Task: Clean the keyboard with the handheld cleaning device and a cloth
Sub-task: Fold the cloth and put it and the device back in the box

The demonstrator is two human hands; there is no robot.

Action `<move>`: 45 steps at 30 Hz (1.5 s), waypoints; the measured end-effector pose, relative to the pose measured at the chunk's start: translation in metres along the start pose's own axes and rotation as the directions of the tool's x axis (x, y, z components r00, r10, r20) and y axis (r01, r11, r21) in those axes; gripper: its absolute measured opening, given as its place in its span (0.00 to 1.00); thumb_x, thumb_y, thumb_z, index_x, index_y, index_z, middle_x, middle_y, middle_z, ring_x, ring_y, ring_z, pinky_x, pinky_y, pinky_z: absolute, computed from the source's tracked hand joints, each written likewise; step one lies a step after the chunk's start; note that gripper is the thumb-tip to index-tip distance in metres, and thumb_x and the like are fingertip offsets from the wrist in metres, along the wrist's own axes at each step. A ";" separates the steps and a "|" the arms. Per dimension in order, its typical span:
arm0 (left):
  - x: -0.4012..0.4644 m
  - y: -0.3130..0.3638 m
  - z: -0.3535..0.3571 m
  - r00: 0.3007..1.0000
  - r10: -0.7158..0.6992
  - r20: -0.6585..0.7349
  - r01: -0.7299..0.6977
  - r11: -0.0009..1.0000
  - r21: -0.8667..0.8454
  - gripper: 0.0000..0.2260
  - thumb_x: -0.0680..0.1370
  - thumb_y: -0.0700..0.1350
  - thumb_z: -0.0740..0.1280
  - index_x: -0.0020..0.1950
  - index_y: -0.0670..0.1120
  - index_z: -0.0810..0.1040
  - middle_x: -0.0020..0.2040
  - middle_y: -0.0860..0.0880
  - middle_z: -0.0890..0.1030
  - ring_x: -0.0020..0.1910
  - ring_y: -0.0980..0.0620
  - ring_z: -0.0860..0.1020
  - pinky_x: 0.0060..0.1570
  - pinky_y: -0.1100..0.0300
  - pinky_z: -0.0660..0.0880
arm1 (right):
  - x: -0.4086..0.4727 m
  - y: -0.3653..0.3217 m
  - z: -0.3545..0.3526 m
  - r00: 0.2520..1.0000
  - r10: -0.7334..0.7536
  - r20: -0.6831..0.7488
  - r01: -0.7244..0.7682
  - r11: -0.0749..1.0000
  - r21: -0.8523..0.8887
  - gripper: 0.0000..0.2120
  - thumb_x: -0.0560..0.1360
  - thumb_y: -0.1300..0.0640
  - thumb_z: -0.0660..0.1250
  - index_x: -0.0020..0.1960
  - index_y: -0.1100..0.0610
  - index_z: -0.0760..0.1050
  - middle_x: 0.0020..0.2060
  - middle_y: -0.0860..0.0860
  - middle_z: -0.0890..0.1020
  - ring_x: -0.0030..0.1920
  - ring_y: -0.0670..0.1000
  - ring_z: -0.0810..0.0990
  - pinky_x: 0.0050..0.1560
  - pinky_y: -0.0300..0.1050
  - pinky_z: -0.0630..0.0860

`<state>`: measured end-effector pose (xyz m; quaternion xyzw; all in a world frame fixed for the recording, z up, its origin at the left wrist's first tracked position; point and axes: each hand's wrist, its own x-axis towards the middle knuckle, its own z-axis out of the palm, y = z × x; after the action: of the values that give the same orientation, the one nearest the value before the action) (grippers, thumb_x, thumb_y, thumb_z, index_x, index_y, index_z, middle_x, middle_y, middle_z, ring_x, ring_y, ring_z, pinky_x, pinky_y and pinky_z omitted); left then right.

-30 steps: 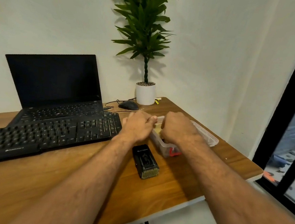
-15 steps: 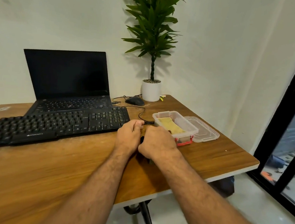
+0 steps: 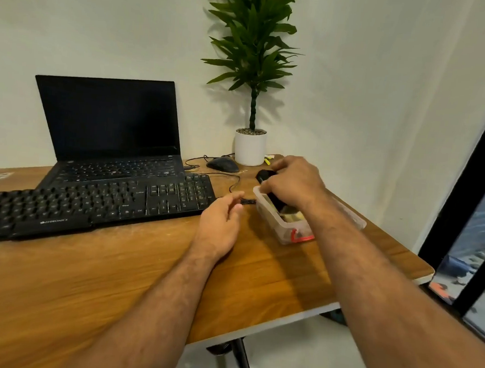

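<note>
My right hand (image 3: 293,182) is curled around the black handheld cleaning device (image 3: 266,176), gripping it over the far end of the clear plastic box (image 3: 276,221). The device's dark body slants down from my fingers into the box, its upper end sticking out past my knuckles toward the wall. Below it, inside the box, I can make out a bit of pale yellowish cloth (image 3: 294,216), mostly hidden by my wrist. The box has a red clasp (image 3: 301,237) on its near end and sits on the wooden counter (image 3: 112,275), with its clear lid (image 3: 354,218) lying just beside it on the right, largely behind my forearm.

My left hand (image 3: 220,225) rests on the counter between the box and the keyboard (image 3: 94,204), fingers loosely curled and holding nothing. Just beyond its fingertips lies a small black cable plug (image 3: 247,202); I can't tell whether my fingers touch it.

The black keyboard stretches across the left of the counter, its right end near my left hand. Behind it, an open laptop (image 3: 109,124) with a dark screen. Further back sit a black mouse (image 3: 222,164) and a potted plant (image 3: 254,68) in a white pot, against the wall.
</note>
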<state>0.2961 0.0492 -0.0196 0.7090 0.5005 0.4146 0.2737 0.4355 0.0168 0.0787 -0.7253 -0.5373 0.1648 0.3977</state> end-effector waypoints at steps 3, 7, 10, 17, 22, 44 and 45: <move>-0.001 0.004 0.004 0.981 0.135 0.138 -0.156 0.974 0.163 0.21 0.85 0.48 0.59 0.78 0.57 0.65 0.74 0.51 0.70 0.70 0.53 0.70 0.72 0.55 0.66 | 0.015 0.021 0.005 0.998 0.054 -0.018 -0.056 0.995 -0.078 0.22 0.71 0.56 0.78 0.62 0.53 0.75 0.55 0.52 0.79 0.52 0.52 0.79 0.56 0.53 0.81; 0.002 0.001 0.008 0.968 0.166 0.188 -0.211 0.945 0.251 0.23 0.85 0.49 0.58 0.80 0.59 0.60 0.75 0.51 0.69 0.73 0.52 0.67 0.72 0.58 0.62 | 0.022 0.039 0.016 0.996 0.071 0.044 -0.059 0.970 -0.234 0.19 0.73 0.50 0.76 0.60 0.56 0.79 0.55 0.54 0.82 0.49 0.52 0.79 0.49 0.47 0.79; 0.002 0.000 0.010 0.945 0.220 0.243 -0.285 0.918 0.275 0.24 0.85 0.48 0.58 0.80 0.62 0.58 0.76 0.52 0.68 0.73 0.52 0.66 0.73 0.55 0.64 | 0.026 0.040 0.007 0.993 0.068 0.099 -0.037 0.956 -0.290 0.16 0.75 0.49 0.73 0.58 0.57 0.81 0.53 0.53 0.83 0.50 0.52 0.80 0.47 0.46 0.76; 0.001 0.002 0.011 0.922 0.246 0.300 -0.337 0.892 0.302 0.22 0.85 0.51 0.57 0.79 0.62 0.60 0.76 0.54 0.68 0.74 0.53 0.65 0.71 0.56 0.63 | 0.023 0.051 -0.004 0.997 -0.005 0.075 0.020 0.980 -0.196 0.08 0.74 0.60 0.74 0.52 0.53 0.84 0.51 0.50 0.82 0.51 0.49 0.78 0.53 0.44 0.75; -0.003 0.005 0.011 0.928 0.216 0.303 -0.310 0.900 0.308 0.22 0.84 0.58 0.56 0.79 0.60 0.60 0.76 0.52 0.70 0.73 0.52 0.68 0.70 0.55 0.64 | 0.016 0.076 -0.033 0.982 -0.024 -0.189 0.020 1.000 -0.024 0.14 0.75 0.67 0.67 0.45 0.50 0.84 0.52 0.50 0.85 0.56 0.49 0.80 0.58 0.42 0.75; -0.015 0.022 0.002 0.945 0.086 0.315 -0.201 0.913 0.356 0.39 0.68 0.76 0.56 0.76 0.60 0.62 0.66 0.51 0.79 0.55 0.56 0.75 0.55 0.59 0.72 | 0.011 0.118 -0.034 0.937 -0.107 -0.332 0.024 0.970 -0.243 0.04 0.75 0.56 0.71 0.46 0.57 0.83 0.41 0.53 0.83 0.43 0.53 0.82 0.50 0.51 0.82; -0.016 0.022 0.002 0.948 0.085 0.308 -0.200 0.910 0.364 0.39 0.68 0.76 0.57 0.75 0.60 0.62 0.66 0.51 0.79 0.56 0.55 0.76 0.56 0.58 0.73 | 0.010 0.114 -0.037 0.925 -0.094 -0.369 0.047 0.990 -0.134 0.03 0.75 0.57 0.71 0.44 0.56 0.82 0.39 0.51 0.83 0.41 0.50 0.82 0.48 0.50 0.82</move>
<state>0.3057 0.0271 -0.0080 0.8363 0.4747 0.2192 0.1649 0.5375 -0.0013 0.0176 -0.7467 -0.4864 -0.0242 0.4531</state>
